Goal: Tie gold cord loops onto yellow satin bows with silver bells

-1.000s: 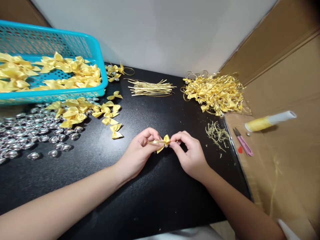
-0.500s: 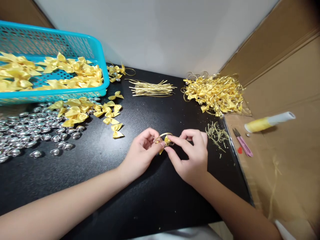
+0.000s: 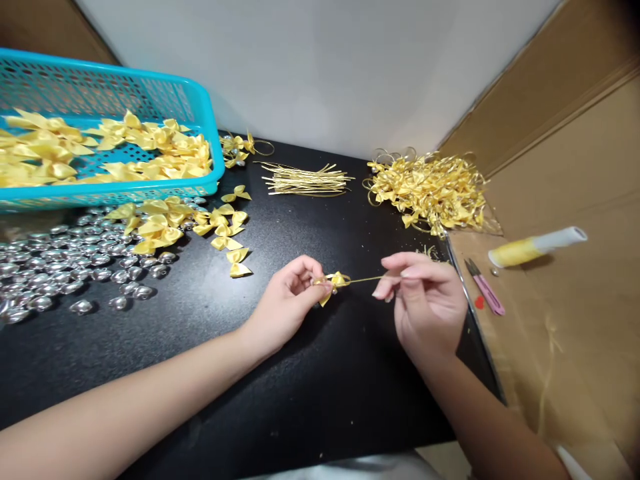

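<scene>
Between the thumb and fingers of my left hand (image 3: 287,300) is a small yellow ribbon bow (image 3: 338,279), pinched low over the black table. A thin gold cord (image 3: 367,279) runs out from the bow to the right, stretched straight. Its far end is pinched between the thumb and fingers of my right hand (image 3: 430,300). Part of the bow is hidden behind my left fingertips. Several loose yellow bows (image 3: 239,262) lie left of my hands, and a bundle of cut gold cords (image 3: 307,180) lies beyond them.
A turquoise basket (image 3: 213,143) of bows stands at the back left, with silver beads (image 3: 65,267) in front. Finished-looking bows with cord loops (image 3: 430,190) are heaped at the back right. Pink-handled snips (image 3: 485,288) and a yellow-wrapped tube (image 3: 520,252) lie on cardboard at the right.
My right hand has moved from the bow to the right, drawing the cord out straight. My left hand stays on the bow. The view has shifted slightly.
</scene>
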